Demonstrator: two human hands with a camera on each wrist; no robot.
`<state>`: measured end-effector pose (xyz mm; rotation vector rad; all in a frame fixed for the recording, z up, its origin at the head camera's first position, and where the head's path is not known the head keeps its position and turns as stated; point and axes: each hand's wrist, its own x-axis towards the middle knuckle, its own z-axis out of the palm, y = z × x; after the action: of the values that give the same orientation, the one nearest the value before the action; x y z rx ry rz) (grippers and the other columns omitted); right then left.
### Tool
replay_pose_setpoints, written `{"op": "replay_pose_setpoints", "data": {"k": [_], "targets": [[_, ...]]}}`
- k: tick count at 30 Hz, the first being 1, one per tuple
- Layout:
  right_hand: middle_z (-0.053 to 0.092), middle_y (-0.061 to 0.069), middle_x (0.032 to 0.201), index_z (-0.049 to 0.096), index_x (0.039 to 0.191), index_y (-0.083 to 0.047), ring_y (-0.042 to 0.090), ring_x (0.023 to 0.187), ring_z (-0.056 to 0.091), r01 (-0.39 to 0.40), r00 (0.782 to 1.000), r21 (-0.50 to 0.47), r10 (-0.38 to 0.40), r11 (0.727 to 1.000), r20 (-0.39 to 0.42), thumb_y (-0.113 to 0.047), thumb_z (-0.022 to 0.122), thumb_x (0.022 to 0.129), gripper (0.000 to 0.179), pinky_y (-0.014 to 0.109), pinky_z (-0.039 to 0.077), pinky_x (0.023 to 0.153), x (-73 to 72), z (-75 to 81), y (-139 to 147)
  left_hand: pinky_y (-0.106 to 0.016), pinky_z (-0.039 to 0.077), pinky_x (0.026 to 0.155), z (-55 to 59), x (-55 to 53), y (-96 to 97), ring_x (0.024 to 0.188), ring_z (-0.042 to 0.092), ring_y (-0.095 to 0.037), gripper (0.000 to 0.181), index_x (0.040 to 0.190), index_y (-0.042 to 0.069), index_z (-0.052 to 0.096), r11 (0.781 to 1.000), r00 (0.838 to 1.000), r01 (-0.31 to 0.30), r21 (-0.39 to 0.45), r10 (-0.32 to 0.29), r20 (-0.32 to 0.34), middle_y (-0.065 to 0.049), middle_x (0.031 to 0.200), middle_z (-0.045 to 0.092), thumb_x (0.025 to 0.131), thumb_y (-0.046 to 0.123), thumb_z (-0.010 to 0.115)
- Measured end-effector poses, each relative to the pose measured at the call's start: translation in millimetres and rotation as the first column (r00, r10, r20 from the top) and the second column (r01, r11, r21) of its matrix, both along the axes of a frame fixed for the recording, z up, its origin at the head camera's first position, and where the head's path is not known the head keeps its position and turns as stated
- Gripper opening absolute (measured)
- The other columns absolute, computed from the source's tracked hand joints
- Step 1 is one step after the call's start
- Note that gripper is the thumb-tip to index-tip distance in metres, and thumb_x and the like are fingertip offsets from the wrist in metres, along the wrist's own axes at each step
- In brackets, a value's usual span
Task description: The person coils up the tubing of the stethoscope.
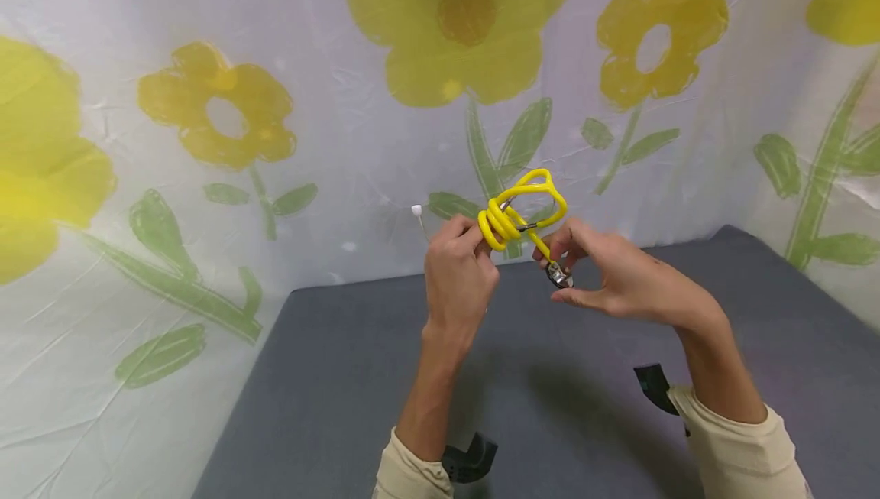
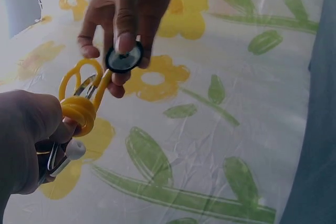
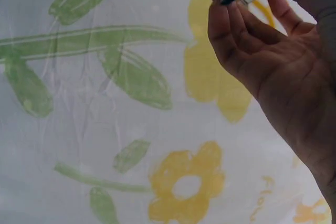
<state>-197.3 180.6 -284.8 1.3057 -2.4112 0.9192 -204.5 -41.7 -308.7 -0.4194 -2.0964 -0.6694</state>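
A stethoscope with yellow tubing [image 1: 505, 225] is held up in the air, its tube wound in several turns into a bundle. My left hand [image 1: 457, 277] grips the bundle from the left, fingers curled round the lower part. A white eartip [image 1: 416, 210] sticks out past that hand, and in the left wrist view an eartip [image 2: 76, 149] shows below the thumb beside a metal tube. The round chest piece [image 1: 560, 276] hangs at the tube's free end, where my right hand [image 1: 619, 277] pinches it. From the left wrist, the thumb lies across the disc [image 2: 132, 59].
Below the hands lies a dark grey padded surface [image 1: 344, 392]. A pale curtain [image 1: 330, 140] printed with yellow flowers and green leaves stands behind and at both sides. Black wrist mounts [image 1: 470, 459] sit at the beige sleeves [image 1: 742, 445].
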Motion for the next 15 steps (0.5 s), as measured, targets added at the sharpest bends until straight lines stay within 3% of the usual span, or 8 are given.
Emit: {"op": "replay_pose_setpoints", "data": {"k": [5, 9, 15], "targets": [[0.070, 0.005, 0.110, 0.051, 0.119, -0.004, 0.009, 0.085, 0.064, 0.091, 0.996, 0.041, -0.091, 0.995, -0.001, 0.006, 0.075, 0.086, 0.042, 0.027, 0.058, 0.075, 10.1, 3.5, -8, -0.032, 0.060, 0.078, -1.5, 2.6, 3.1, 0.081, 0.067, -0.023, 0.009, 0.091, 0.002, 0.082, 0.995, 0.998, -0.065, -0.080, 0.066, 0.014, -0.006, 0.086, 0.068, 0.090, -0.003, 0.075], [0.074, 0.008, 0.112, 0.049, 0.120, -0.003, 0.011, 0.089, 0.069, 0.178, 0.983, 0.013, -0.178, 0.984, 0.041, 0.001, 0.068, 0.097, 0.030, 0.029, 0.058, 0.076, 15.0, 6.1, -13, -0.032, 0.060, 0.080, -1.7, 2.6, 3.9, 0.080, 0.066, -0.023, 0.005, 0.092, 0.002, 0.082, 0.986, 0.997, -0.076, -0.146, 0.080, 0.023, -0.006, 0.085, 0.068, 0.090, 0.001, 0.077], [0.076, 0.024, 0.119, 0.026, 0.137, 0.003, 0.024, 0.090, 0.071, 0.292, 0.950, -0.117, -0.274, 0.949, 0.147, 0.003, 0.061, 0.101, 0.050, 0.027, 0.054, 0.075, 9.6, 4.4, -19, -0.035, 0.058, 0.085, 1.4, 3.4, 1.3, 0.081, 0.065, -0.022, 0.007, 0.092, 0.004, 0.082, 0.972, 0.997, -0.072, -0.223, 0.075, 0.005, -0.005, 0.085, 0.067, 0.090, 0.000, 0.077]]}}
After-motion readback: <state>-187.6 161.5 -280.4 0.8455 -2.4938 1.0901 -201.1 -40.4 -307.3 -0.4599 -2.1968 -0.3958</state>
